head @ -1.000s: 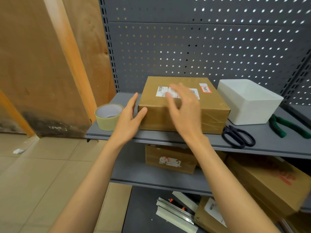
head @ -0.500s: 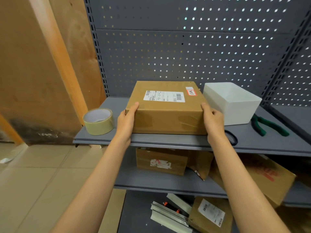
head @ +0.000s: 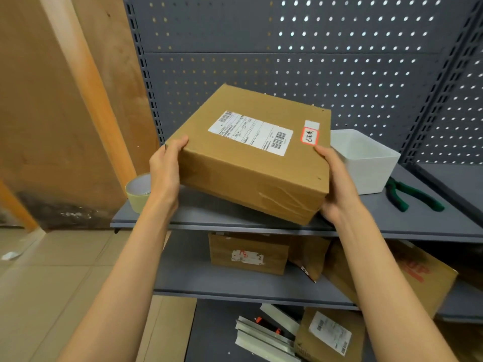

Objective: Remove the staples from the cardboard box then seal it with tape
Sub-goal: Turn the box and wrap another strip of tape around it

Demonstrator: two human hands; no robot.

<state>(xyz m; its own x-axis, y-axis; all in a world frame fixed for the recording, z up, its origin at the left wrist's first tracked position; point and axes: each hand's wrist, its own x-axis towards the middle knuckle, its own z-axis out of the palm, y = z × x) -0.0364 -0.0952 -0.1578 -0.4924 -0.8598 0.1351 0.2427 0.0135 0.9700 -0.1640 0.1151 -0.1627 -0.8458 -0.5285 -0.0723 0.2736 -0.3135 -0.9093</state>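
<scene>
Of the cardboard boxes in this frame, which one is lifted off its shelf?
The box with the barcode label and red-bordered sticker, tilted and held by the left hand and right hand. The other boxes sit on lower shelves.

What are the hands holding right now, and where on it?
The box, tilted: left hand grips its left side, right hand its right side.

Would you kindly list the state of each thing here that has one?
cardboard box: closed, tilted, lifted off the shelf
left hand: grips the box's left side
right hand: grips the box's right side
tape roll: resting on the shelf
white bin: upright
pliers: lying flat
</scene>
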